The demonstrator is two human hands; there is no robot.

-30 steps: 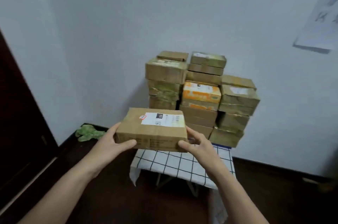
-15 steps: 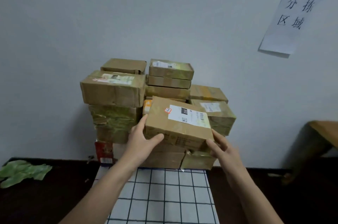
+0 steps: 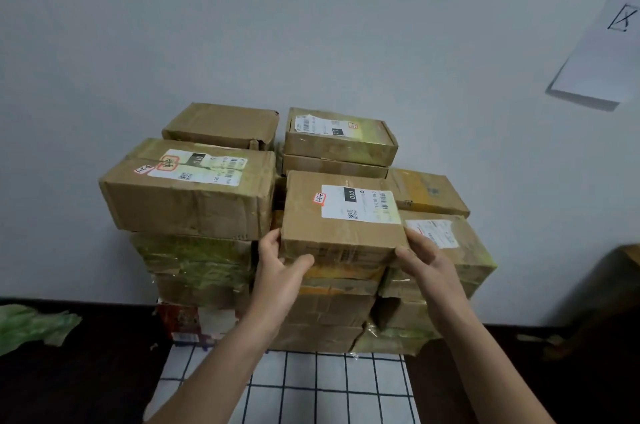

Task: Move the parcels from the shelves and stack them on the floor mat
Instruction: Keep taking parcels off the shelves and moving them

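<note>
Both hands are holding one parcel point(image 3: 343, 212) at the front of the stack point(image 3: 207, 268). The left hand point(image 3: 280, 271) is gripping its near left corner, with the thumb lying across the front face and the fingers running up the left side. The right hand point(image 3: 426, 261) is gripping the near right corner in the same way. The parcel is lying flat, white label up.

Edges and clearance:
- Left of the grip, a large parcel point(image 3: 187, 195) is standing close, with only a narrow dark gap showing between its right end and the left fingers.
- Right of the grip, a taped parcel point(image 3: 446, 240) is sitting just beside the held one, its top slightly lower. The right hand's fingers are lying over its near left corner.
- Behind the grip, two rear parcels point(image 3: 339, 136) are rising above the held parcel's far edge.
- Directly below the grip, an orange parcel point(image 3: 346, 273) is showing. Cannot tell whether the held parcel is bearing on it.
- Open room is lying above the grip and toward the person.

Surface and room:
- The stack is standing on the far end of a white checked mat point(image 3: 325, 385), with bare squares lying below the wrists.
- Dark floor point(image 3: 79, 382) is running along both sides of the mat.
- The stack is backing against a pale wall point(image 3: 311, 25).
- A paper sheet point(image 3: 602, 43) is hanging on the wall, up and right of the grip.
- Crumpled green plastic point(image 3: 31, 323) is lying on the floor far to the left.
</note>
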